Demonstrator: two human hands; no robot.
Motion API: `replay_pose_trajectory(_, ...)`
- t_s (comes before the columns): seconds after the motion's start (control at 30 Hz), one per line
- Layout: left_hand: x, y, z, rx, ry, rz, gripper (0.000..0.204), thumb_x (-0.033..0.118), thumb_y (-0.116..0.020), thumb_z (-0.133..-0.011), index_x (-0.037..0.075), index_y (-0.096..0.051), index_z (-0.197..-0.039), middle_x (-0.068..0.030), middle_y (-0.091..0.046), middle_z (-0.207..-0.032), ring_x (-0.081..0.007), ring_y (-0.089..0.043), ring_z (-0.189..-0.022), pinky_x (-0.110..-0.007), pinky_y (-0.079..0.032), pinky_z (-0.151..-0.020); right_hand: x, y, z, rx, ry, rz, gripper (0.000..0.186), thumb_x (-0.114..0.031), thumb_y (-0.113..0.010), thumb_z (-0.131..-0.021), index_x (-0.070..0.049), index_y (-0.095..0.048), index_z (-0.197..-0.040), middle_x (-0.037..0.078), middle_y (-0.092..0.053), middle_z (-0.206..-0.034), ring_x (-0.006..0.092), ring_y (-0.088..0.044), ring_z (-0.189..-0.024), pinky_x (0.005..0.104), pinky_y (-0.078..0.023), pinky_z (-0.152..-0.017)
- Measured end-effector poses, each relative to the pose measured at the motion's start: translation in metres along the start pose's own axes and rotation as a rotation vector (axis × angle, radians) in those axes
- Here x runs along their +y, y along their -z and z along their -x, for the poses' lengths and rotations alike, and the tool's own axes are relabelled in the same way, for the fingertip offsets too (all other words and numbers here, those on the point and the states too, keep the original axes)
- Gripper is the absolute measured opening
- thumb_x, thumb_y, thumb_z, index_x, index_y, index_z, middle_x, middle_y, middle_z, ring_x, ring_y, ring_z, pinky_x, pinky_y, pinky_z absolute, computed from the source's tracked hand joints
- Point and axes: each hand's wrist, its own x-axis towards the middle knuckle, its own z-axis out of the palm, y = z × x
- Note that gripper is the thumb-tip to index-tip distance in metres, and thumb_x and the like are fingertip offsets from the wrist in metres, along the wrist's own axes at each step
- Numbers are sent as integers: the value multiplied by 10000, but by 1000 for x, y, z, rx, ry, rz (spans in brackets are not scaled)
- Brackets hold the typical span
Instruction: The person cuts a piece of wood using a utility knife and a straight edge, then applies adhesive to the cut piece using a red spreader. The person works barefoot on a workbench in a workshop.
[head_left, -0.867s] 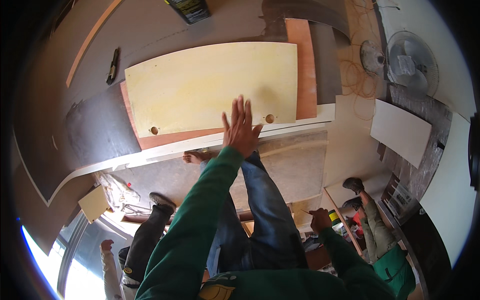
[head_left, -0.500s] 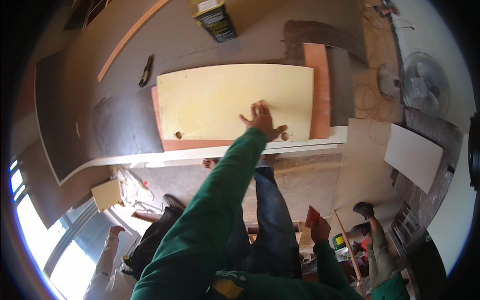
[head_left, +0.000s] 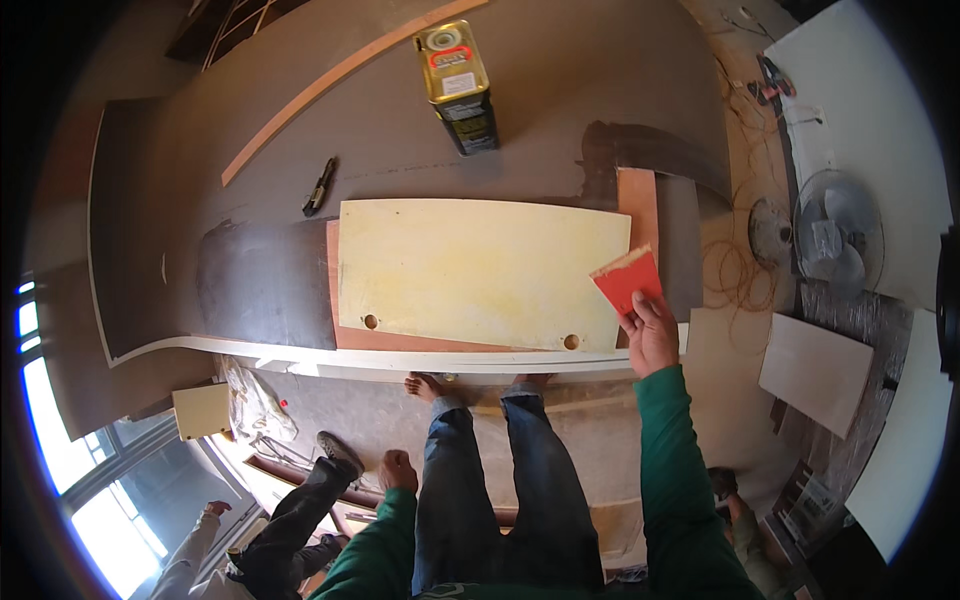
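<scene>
My right hand [head_left: 652, 335] grips a flat red rectangular piece [head_left: 630, 283] with a rough pale edge, held over the right end of a pale yellow board [head_left: 480, 270]. That board has two round holes near its front edge and lies on a reddish-brown sheet [head_left: 640, 200]. My left hand [head_left: 397, 471] is beside my left leg, below the table edge, with its fingers curled and nothing seen in them.
A tall rectangular can [head_left: 462, 95] stands on the large brown panel [head_left: 380, 140] behind the board. A dark cutter-like tool [head_left: 320, 188] and a long wooden strip [head_left: 320, 100] lie to its left. A fan [head_left: 835, 235] and coiled cord [head_left: 740, 265] are at right. Another person's hand [head_left: 217, 508] shows lower left.
My left hand has lifted off the yellow board and drawn back to my side, its fingers curling. My right hand has brought the red piece up and forward over the board's right end.
</scene>
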Motion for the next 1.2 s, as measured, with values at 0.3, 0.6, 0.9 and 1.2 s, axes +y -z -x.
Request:
replay_pose_trajectory(0.3, -78, 51, 93, -213, 462, 269, 355, 101, -728, -841, 44, -657, -1184, -203, -719, -1033, -358, -689, -934, -459, -541, -829, -51, -382, -112, -108, 534, 345, 440, -192, -728, -923, 12, -600, -1292, 163, -696, -1107, 272, -715, -961, 389, -590, -872)
replay_pose_trajectory(0.6, -167, 44, 193, -60, 704, 330, 730, 190, -805, -807, 9, -456, -1423, -236, -545, -1226, -405, -563, -1194, -443, -483, -1034, -4, -486, -163, 120, 671, 1195, 451, -418, -681, -899, -43, -752, -1140, 223, -740, -1132, 367, -723, -1041, 457, -559, -899)
replay_pose_trajectory(0.9, -233, 3, 283, -54, 746, 209, 447, 307, -707, -912, 40, -647, -1264, -229, -564, -1238, -389, -575, -1167, -432, -482, -1038, 65, -458, -33, -215, 372, 1265, 1109, -707, -787, -705, -73, -442, -1546, 182, -430, -1571, 354, -394, -1451, 596, -374, -1094)
replay_pose_trajectory(1.2, -264, 41, 265, -255, 723, 409, 377, 392, -653, -963, 28, -745, -936, -225, -720, -851, -397, -714, -865, -469, -554, -789, 53, -438, -10, -112, 375, 1334, 848, -506, -803, -737, -148, -560, -1467, 96, -557, -1466, 285, -521, -1317, 534, -427, -1004)
